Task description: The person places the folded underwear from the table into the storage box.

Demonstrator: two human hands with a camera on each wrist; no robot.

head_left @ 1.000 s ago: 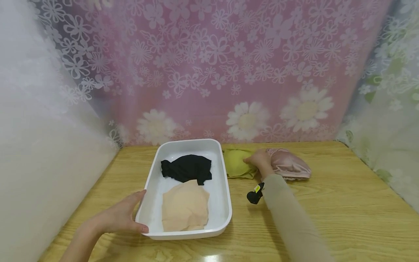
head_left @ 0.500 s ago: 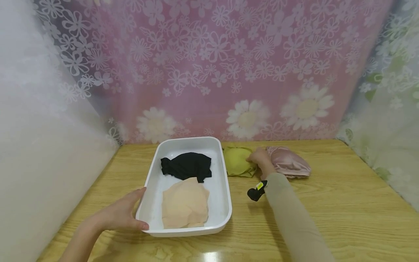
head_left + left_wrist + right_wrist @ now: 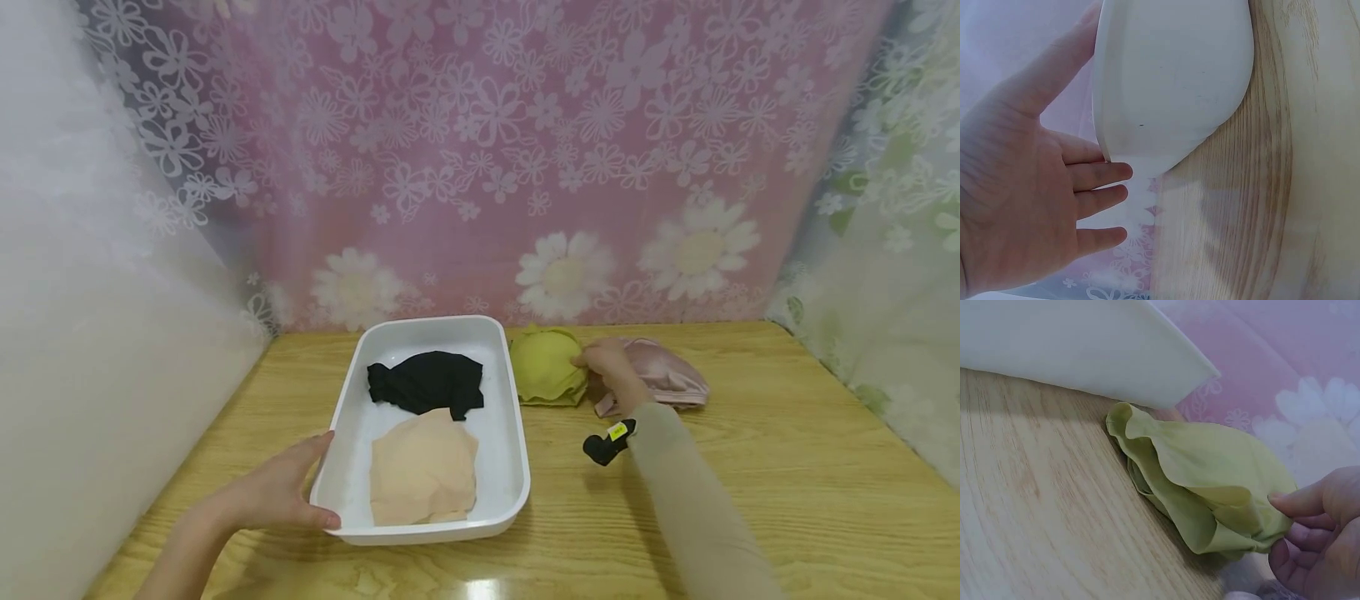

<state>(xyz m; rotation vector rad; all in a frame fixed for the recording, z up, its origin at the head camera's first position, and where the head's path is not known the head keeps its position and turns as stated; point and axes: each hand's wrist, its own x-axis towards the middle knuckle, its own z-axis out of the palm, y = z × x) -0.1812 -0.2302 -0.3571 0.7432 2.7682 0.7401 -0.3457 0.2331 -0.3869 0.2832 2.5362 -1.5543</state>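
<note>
A white tray stands left of centre on the table, holding a crumpled black garment at its far end and a folded beige garment nearer. My left hand rests against the tray's near left side; its fingers look fairly straight in the left wrist view, touching the tray wall. Right of the tray, a folded yellow-green bra has its edge pinched between my right thumb and fingers. In the right wrist view, the right hand holds the bra's end and its cloth layers gape.
A pink satin bra lies just right of my right hand, partly covered by it. A black wrist device with a yellow label hangs at my right cuff. Floral curtain closes off the back of the wood-grain table.
My right hand has shifted slightly right and pinches the yellow-green bra, which looks more bunched and raised than before. The left hand and the tray stay where they were.
</note>
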